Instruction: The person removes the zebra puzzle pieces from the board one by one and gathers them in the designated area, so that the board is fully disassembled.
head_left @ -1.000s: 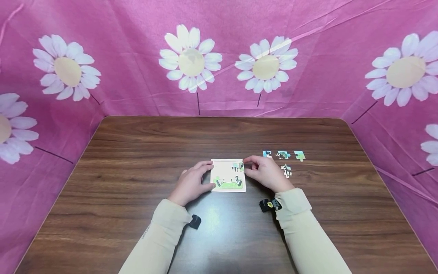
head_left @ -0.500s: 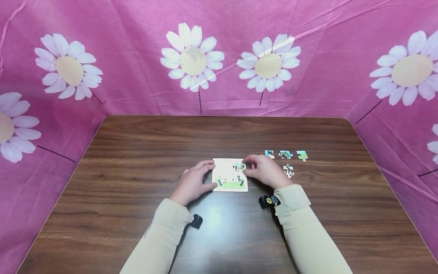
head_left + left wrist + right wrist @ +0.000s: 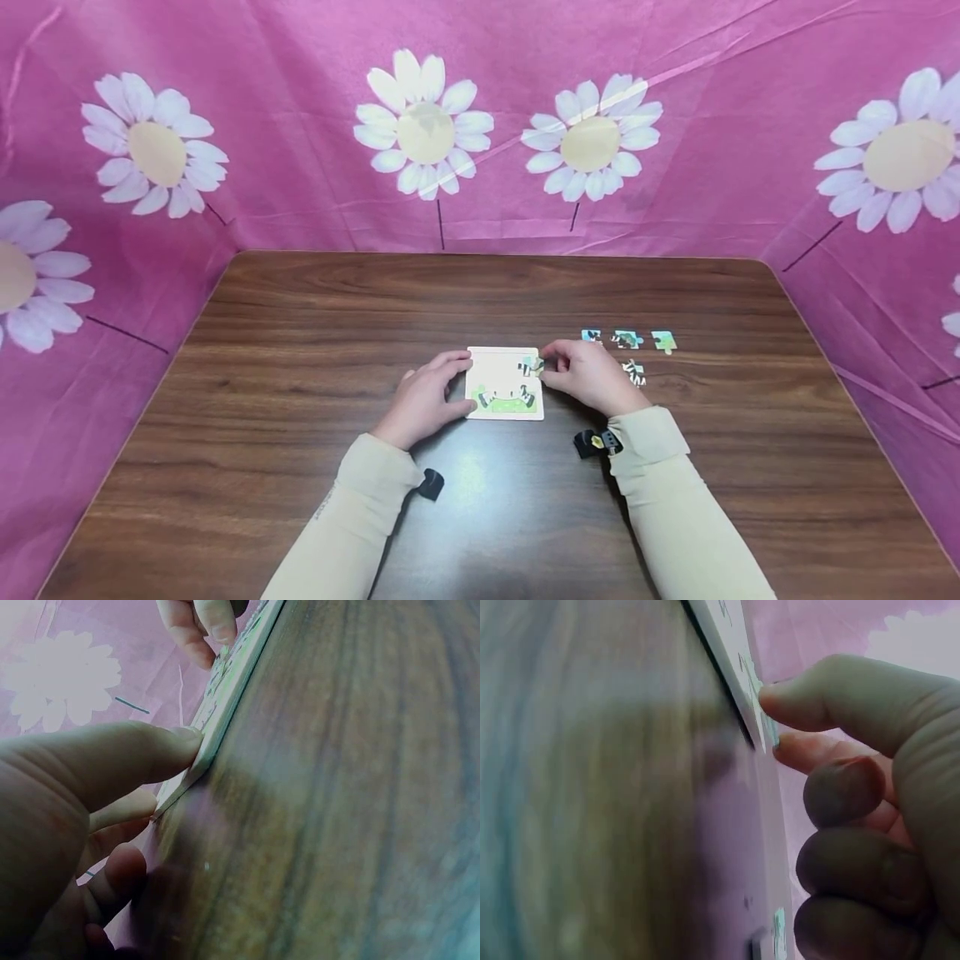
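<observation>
Resting mid-worktop (image 3: 300,333), the wooden jigsaw tray (image 3: 489,368) looks partly done: grassy pieces (image 3: 508,406) line its near edge, while its far-left corner is bare. The right hand (image 3: 592,377) pinches a striped piece (image 3: 531,367) overhanging the tray's right edge, apparently not yet seated. The left hand (image 3: 423,400) rests its thumb and extended fingers along the left edge. Four loose pieces (image 3: 626,339) are left, lying toward the worktop's far-right corner.
</observation>
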The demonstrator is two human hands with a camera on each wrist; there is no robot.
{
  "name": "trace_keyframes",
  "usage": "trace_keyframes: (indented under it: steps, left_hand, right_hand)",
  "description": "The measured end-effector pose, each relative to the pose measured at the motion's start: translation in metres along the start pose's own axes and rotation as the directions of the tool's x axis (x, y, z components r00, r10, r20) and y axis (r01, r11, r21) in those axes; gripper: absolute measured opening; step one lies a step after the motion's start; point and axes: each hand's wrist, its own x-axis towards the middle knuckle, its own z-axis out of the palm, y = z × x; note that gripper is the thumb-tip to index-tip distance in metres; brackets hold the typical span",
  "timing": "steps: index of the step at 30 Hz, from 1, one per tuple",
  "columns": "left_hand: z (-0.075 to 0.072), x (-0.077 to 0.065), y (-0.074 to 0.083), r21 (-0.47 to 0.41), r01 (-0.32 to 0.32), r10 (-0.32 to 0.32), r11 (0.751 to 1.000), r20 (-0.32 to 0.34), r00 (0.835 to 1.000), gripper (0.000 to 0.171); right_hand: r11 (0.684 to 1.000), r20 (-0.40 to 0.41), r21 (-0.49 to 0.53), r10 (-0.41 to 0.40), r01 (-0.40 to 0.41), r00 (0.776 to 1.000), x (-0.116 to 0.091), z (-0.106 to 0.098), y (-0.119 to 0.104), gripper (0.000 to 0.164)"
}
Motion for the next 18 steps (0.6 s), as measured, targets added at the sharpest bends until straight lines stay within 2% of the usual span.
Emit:
trace_keyframes:
  steps: [5,8,13,18]
  left_hand:
    - [-0.001,-0.001,-0.002,0.005,0.005,-0.005,1.0,-0.002,1.0,0.062]
    - [-0.001,-0.001,-0.003,0.004,0.003,-0.003,1.0,-0.004,1.0,0.062]
    - [-0.001,0.0,-0.003,0.005,0.001,-0.001,1.0,0.0,1.0,0.063]
    - [-0.002,0.002,-0.001,0.003,-0.005,0.005,1.0,0.008,1.0,0.063]
  right_hand:
    - [0.999,-0.065,-0.004,-0.04,0.04,0.997,-0.003,0.0,0.004,0.006]
    - [0.999,-0.068,0.0,-0.046,0.046,0.997,-0.005,-0.002,0.003,0.002]
    - [0.997,0.017,0.008,-0.073,0.073,0.997,-0.013,-0.002,-0.011,0.012]
    - [0.989,0.128,0.015,-0.146,0.145,0.981,-0.023,0.008,-0.03,0.024]
